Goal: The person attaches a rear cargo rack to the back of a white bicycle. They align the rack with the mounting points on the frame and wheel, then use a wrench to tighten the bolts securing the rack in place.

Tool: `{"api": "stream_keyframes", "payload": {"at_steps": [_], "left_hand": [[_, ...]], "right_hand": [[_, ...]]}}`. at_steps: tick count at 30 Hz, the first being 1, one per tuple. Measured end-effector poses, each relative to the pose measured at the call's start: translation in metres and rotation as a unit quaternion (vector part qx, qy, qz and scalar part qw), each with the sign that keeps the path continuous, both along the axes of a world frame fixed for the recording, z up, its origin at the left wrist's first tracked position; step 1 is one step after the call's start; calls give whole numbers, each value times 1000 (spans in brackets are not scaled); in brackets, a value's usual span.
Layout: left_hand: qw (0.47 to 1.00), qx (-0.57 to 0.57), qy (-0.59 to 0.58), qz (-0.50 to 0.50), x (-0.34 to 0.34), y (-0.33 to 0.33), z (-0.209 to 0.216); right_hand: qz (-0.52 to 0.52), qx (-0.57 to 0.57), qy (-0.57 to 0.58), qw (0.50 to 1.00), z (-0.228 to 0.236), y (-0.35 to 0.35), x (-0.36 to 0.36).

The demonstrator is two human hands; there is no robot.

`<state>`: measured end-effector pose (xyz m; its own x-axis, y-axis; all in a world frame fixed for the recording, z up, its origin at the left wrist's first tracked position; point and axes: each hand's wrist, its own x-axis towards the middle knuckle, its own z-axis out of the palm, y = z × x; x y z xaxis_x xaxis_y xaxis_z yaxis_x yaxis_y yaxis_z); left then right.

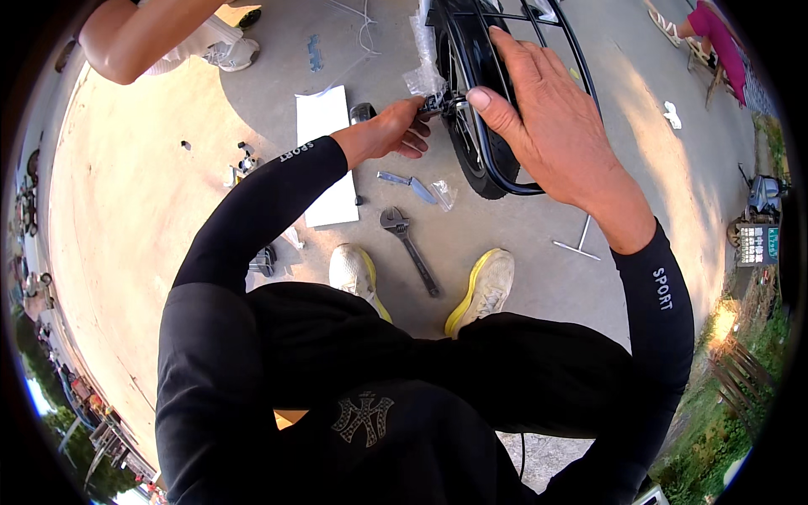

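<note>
A bicycle wheel with a black tire stands in front of me, under a black tubular rack. My right hand lies over the rack and the wheel top, fingers stretched out and thumb apart. At the wheel's left side, by the axle, my left hand has its thumb and forefinger closed at a small dark part, the other fingers loosely curled. What exactly it grips is hidden. Clear plastic wrap hangs just above that hand.
On the ground lie an adjustable wrench, a blue-handled knife, a small clear bag, a white board and a T-shaped metal tool. Another person's arm reaches in at upper left; a seated person is at upper right.
</note>
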<state>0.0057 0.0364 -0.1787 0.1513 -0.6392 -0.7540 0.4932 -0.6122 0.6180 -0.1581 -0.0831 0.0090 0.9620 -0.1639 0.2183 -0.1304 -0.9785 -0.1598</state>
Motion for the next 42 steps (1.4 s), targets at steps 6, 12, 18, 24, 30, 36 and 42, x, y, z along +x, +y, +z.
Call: {"api": "stream_keyframes", "payload": {"at_steps": [6,12,18,24,30,36,42], "left_hand": [[997,-60,-8,50,3,2,-16],[999,-30,-7,23,4,3,-16],[994,-90,-30,62,1,-1,-23],[998,3,-55,-36,10,-4,-7],[996,-75,-33,23,7,-2,-18],[999,2,-44,-31,12,-2,-23],[995,-75,-1,64,2,-3,-25]], "right_hand": [[6,11,-10,1000,2,-4,3],[0,40,39,998,10,-1,2],[42,22,4,999,18,-6,5],[47,23,12,999,17,-3,2],[34,48,14,998,21,-1,4],[24,55,28,998,23,-1,4],[31,40,15,999,20,-5,3]]}}
